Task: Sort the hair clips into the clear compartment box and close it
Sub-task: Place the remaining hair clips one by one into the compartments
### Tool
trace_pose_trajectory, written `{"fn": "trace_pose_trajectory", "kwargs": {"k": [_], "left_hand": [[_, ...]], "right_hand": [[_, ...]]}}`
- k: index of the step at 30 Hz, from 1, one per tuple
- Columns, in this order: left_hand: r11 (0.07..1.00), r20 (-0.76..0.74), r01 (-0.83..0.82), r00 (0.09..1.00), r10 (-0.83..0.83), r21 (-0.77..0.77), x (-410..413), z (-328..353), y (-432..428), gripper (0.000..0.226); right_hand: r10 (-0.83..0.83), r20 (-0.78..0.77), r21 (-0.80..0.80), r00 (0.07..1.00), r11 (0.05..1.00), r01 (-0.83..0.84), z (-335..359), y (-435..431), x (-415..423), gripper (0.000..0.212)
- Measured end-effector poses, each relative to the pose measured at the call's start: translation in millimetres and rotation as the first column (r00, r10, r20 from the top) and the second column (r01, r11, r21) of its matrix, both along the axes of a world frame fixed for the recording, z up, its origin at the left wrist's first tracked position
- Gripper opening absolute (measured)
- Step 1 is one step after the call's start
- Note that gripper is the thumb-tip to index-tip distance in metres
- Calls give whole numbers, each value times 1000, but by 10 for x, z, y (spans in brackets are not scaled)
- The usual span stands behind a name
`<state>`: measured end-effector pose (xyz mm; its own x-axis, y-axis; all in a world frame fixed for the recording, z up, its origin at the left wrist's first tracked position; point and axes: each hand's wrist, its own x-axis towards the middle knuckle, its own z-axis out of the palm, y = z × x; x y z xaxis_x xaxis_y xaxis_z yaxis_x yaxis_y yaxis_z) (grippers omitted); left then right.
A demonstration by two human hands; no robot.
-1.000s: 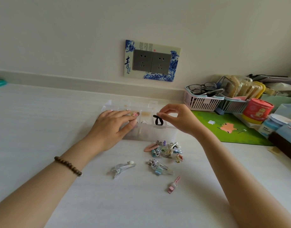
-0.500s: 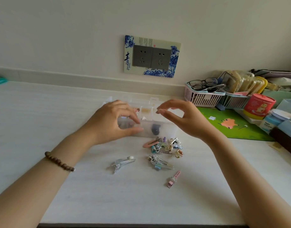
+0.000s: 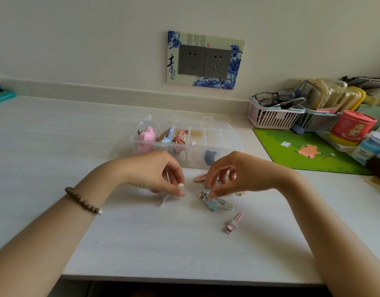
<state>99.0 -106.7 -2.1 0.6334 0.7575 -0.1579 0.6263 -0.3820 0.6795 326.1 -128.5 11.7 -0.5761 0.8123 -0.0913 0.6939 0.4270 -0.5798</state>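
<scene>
Reaching down to the loose pile at frame centre, you have both hands working clips at once. Your left hand point(image 3: 161, 174) pinches the silver clip with the white bead point(image 3: 180, 186), thumb and forefinger pressed on its beaded end; the clip's far end looks to trail on the white tabletop point(image 3: 141, 243), though it is blurred. Your right hand point(image 3: 234, 174) curls over the cluster, thumb and forefinger closing on the silver-and-blue clip point(image 3: 217, 203); the other fingers are loosely spread above. Whether that clip is gripped or only touched, cannot tell.

The clear compartment box point(image 3: 232, 136) sits open just beyond the hands, near enough for short drops. Left compartments hold a pink fluffy clip point(image 3: 147, 135) and patterned clips point(image 3: 180, 136); a dark clip point(image 3: 209, 157) lies at centre front. Still out: a pink snap clip point(image 3: 199, 177) between the hands, a pink bunny clip point(image 3: 233, 224) lower right. Sorting looks partway; lid not yet shut.
</scene>
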Motion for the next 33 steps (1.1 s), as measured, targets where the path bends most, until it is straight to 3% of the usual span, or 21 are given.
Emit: {"fn": "trace_pose_trajectory", "kwargs": {"k": [4, 9, 12, 20, 25, 29, 33], "left_hand": [[987, 258, -107, 963, 73, 122, 28, 24, 26, 15], [933, 621, -314, 770, 144, 174, 89, 120, 73, 19], [908, 696, -394, 691, 193, 140, 122, 214, 193, 23], [877, 506, -408, 829, 239, 253, 353, 309, 554, 20], [861, 264, -323, 937, 231, 392, 355, 59, 666, 14], [751, 210, -315, 949, 236, 581, 268, 58, 657, 20], [621, 149, -289, 952, 269, 729, 119, -9, 573, 43]], "right_hand": [[16, 41, 6, 999, 1000, -16, -44, -16, -47, 19], [-28, 0, 101, 1000, 994, 28, -91, 29, -58, 14], [-65, -34, 163, 997, 984, 70, -139, 92, -50, 14], [-39, -50, 155, 998, 987, 47, -137, 106, -15, 14], [-47, -53, 145, 997, 988, 55, -154, 105, -18, 13], [-55, -101, 136, 993, 988, 68, -176, 120, -15, 6], [-65, -163, 124, 984, 989, 86, -209, 149, -3, 8]]}}
